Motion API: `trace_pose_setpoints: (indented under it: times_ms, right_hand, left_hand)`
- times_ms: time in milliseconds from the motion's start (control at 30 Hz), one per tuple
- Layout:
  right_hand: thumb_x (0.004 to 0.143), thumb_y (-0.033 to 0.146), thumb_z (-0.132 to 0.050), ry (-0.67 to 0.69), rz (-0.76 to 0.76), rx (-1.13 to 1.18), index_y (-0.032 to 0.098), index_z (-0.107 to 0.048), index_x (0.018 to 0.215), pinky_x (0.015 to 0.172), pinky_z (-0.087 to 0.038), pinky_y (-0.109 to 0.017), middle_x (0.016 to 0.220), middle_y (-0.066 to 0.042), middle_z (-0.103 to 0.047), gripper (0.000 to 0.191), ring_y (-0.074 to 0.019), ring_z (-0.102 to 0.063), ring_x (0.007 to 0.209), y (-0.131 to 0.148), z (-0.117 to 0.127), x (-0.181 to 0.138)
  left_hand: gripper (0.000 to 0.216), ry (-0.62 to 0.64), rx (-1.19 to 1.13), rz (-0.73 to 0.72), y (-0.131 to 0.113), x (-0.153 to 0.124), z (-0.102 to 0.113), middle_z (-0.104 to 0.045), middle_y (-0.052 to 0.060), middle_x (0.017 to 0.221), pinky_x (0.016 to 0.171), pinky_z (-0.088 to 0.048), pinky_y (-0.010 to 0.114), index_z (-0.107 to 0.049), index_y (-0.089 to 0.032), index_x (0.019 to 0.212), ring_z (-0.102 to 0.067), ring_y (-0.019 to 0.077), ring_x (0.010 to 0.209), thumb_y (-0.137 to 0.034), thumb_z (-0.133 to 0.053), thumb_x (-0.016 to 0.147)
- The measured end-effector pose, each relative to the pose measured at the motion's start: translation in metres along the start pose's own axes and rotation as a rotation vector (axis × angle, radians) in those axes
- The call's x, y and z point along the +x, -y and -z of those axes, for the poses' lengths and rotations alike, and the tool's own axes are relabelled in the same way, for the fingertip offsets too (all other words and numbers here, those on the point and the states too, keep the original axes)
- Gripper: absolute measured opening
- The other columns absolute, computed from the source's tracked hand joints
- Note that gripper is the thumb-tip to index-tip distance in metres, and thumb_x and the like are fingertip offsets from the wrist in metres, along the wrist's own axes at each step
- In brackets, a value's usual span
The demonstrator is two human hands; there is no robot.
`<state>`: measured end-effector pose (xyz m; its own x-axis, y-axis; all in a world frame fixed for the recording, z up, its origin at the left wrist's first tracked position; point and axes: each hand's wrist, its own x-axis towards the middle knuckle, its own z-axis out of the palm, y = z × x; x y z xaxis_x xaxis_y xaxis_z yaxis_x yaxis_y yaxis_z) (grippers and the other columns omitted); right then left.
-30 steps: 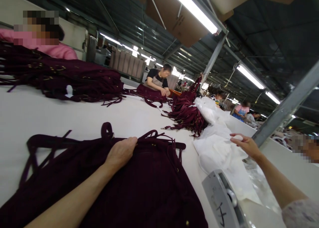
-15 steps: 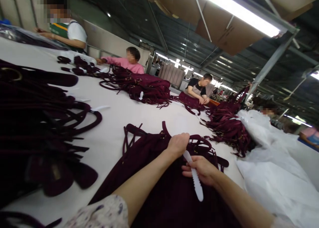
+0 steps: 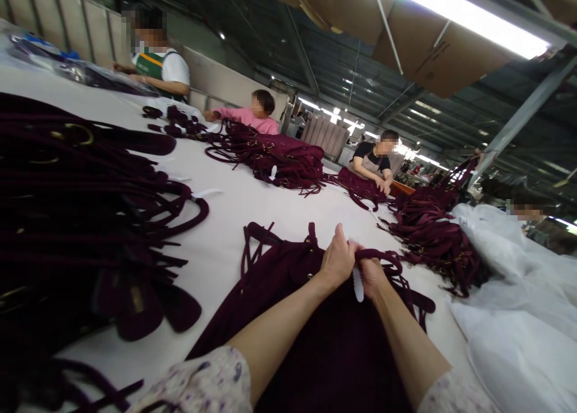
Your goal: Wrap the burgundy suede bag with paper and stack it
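Note:
A dark maroon bag (image 3: 342, 341) with thin straps and small brass-coloured fittings lies on the white table in front of me. My left hand (image 3: 338, 261) is closed at its upper edge, thumb pointing up. Close against it on the right, my right hand (image 3: 372, 278) is closed beside the bag's rounded handle (image 3: 383, 255). Between the hands hangs the end of a white strip with notched edges (image 3: 358, 284). Both hands pinch the strip at the handle; my fingers hide its upper part.
Maroon bags are heaped at the left (image 3: 135, 220), with another pile (image 3: 288, 160) across the white table (image 3: 243, 202). More maroon straps and bags (image 3: 442, 232) lie at the right, beside white plastic sheeting (image 3: 509, 317). Several co-workers stand around the table.
My right hand has moved up to the handle, next to my left hand. The white strip, earlier hanging long below my hands, now shows only a short end. The view has shifted left.

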<state>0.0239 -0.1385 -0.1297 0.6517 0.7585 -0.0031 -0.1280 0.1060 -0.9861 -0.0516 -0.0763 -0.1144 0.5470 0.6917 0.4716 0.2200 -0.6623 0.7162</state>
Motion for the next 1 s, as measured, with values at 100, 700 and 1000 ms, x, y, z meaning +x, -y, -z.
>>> trace_pose_setpoints:
  times_ms: [100, 700, 1000]
  right_hand:
    - [0.062, 0.042, -0.073, -0.021, -0.024, -0.003, 0.019, -0.058, 0.076, 0.053, -0.05, -0.027, 0.065, -0.002, -0.065, 0.031, -0.019, -0.064, 0.066, 0.002, 0.002, -0.013]
    - [0.074, 0.033, -0.071, 0.071, 0.281, -0.176, 0.019, -0.069, 0.091, 0.066, -0.051, -0.024, 0.083, -0.002, -0.067, 0.023, -0.0124, -0.062, 0.07, 0.057, 0.014, -0.066]
    - [0.075, 0.045, -0.068, -0.137, 0.26, -0.244, 0.017, -0.059, 0.08, 0.035, -0.03, -0.018, 0.057, 0.002, -0.062, 0.03, -0.0061, -0.045, 0.038, 0.04, 0.014, -0.054]
  left_hand:
    - [0.02, 0.048, 0.029, -0.067, 0.0, 0.001, 0.003, -0.061, 0.007, 0.099, 0.081, -0.044, 0.03, -0.055, -0.02, 0.1, -0.059, 0.0197, 0.093, -0.026, -0.037, 0.095]
    - [0.009, -0.057, -0.472, -0.083, 0.0, 0.006, 0.0, -0.054, -0.004, 0.069, 0.06, -0.038, 0.02, -0.051, -0.019, 0.081, -0.052, 0.0095, 0.063, -0.025, -0.048, 0.088]
    - [0.004, -0.084, -0.52, -0.088, -0.006, -0.001, -0.002, -0.055, -0.004, 0.071, 0.059, -0.038, 0.02, -0.051, -0.02, 0.085, -0.052, 0.0097, 0.063, -0.024, -0.05, 0.087]
